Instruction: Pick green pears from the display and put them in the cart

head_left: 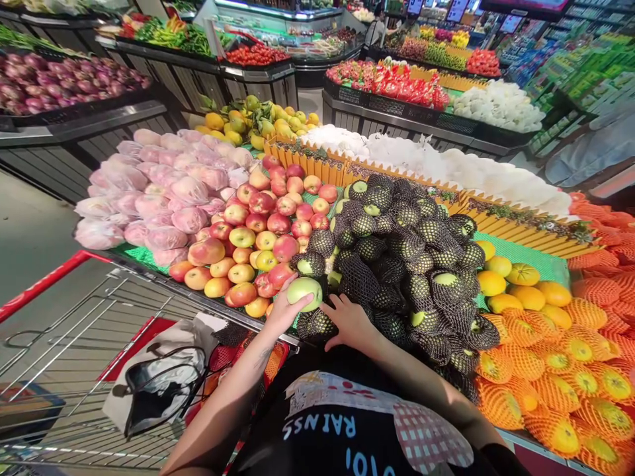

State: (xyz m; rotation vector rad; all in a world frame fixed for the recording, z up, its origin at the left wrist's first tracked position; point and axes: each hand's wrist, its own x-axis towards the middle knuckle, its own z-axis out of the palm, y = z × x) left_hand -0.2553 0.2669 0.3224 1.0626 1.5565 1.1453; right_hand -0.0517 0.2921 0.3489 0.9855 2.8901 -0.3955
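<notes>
My left hand (284, 313) is closed round a smooth, pale green apple (304, 293), with the thumb lying across its near side. It is held bare, without a net, over the front edge of the stand. Just to its right, my right hand (351, 324) is open, fingers spread and palm down, close to the apple and over the front of a heap of green fruits in black foam nets (367, 277). Whether its fingertips touch a net I cannot tell. Loose red and yellow apples (258, 241) lie to the left of my hands.
A metal shopping cart (64, 357) holding a pale cloth bag (153, 377) stands at the left. Bagged pink fruits (159, 188) fill the stand's left side. Orange-netted fruits (555, 370) lie right, beside yellow melons (520, 284). A low yellow fence (520, 228) runs behind.
</notes>
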